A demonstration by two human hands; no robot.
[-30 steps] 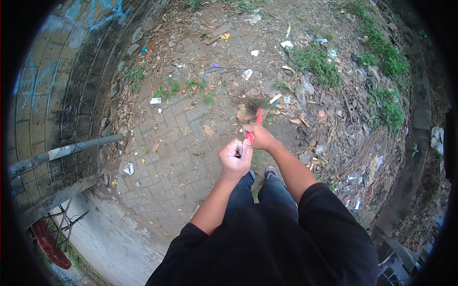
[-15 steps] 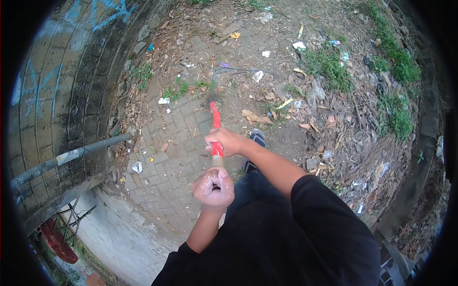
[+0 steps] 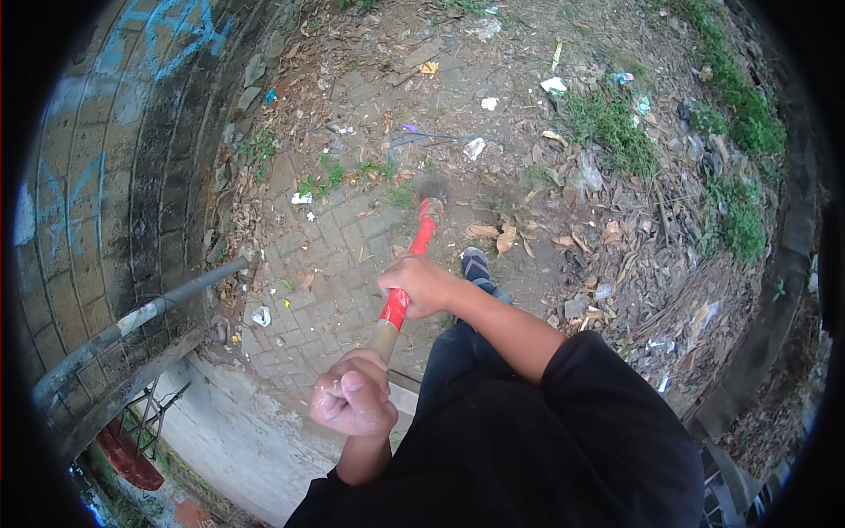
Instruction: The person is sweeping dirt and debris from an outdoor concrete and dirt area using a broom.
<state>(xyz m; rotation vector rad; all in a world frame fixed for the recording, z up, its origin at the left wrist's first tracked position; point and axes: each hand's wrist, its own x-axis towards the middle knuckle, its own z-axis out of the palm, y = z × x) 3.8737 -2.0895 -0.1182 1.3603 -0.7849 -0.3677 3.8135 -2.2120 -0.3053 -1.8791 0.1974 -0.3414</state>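
Observation:
A broom with a red-wrapped handle [image 3: 423, 236] slants across the middle of the view. Its dark bristles [image 3: 432, 187] are blurred and touch the littered ground. My right hand [image 3: 421, 283] is wrapped round the red part of the handle. At the handle's bare near end, my left hand [image 3: 355, 393] is closed round it, with pale smears on the skin. Dry brown leaves [image 3: 505, 238] lie to the right of the bristles, near my shoe [image 3: 475, 266].
Worn paving [image 3: 299, 326] lies on the left, beside a stained brick wall [image 3: 106, 185] and a metal rail [image 3: 145, 310]. Plastic scraps, leaves and weeds [image 3: 616, 136] cover the ground to the right. A thin dark branching strand [image 3: 440, 136] lies beyond the broom.
The bristles have swung right, while my left hand has moved left and nearer to me. Leaves and scraps right of the bristles have shifted. Both hands keep hold of the broom.

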